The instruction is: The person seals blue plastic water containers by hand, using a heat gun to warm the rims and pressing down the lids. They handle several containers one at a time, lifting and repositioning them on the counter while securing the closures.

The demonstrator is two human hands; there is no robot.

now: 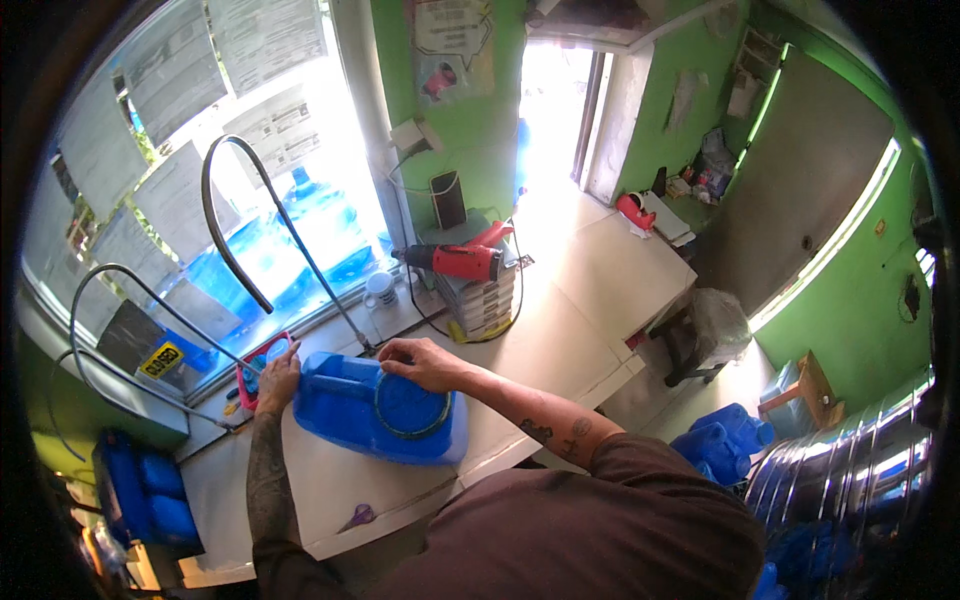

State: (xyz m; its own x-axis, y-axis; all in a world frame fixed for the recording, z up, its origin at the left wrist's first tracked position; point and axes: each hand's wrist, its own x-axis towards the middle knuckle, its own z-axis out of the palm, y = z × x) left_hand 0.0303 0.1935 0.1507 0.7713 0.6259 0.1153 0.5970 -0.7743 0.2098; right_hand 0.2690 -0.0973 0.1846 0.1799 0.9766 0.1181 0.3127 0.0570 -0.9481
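Observation:
A blue plastic water container (pixel 337 409) with a large round blue cap (pixel 411 409) rests on the pale tiled counter (pixel 330 495). My left hand (pixel 279 379) is at the container's left end, fingers extended past a round translucent blue piece (pixel 277 349). Whether those fingers grip anything is not clear. Over the upper edge of the cap, my right hand (pixel 424 364) has its thumb and fingers curled together. Anything pinched between its fingertips is too small to make out. Purple-handled scissors (pixel 361 516) lie near the counter's front edge.
Behind the container stand curved metal spouts (pixel 315 270) and a pink basket (pixel 247 390). A red heat gun (pixel 457 259) lies on a stack (pixel 484 300), its cord looping onto the counter. A white mug (pixel 380 289) sits by the window. Blue containers (pixel 724 442) and a steel tank (pixel 832 480) stand rightward.

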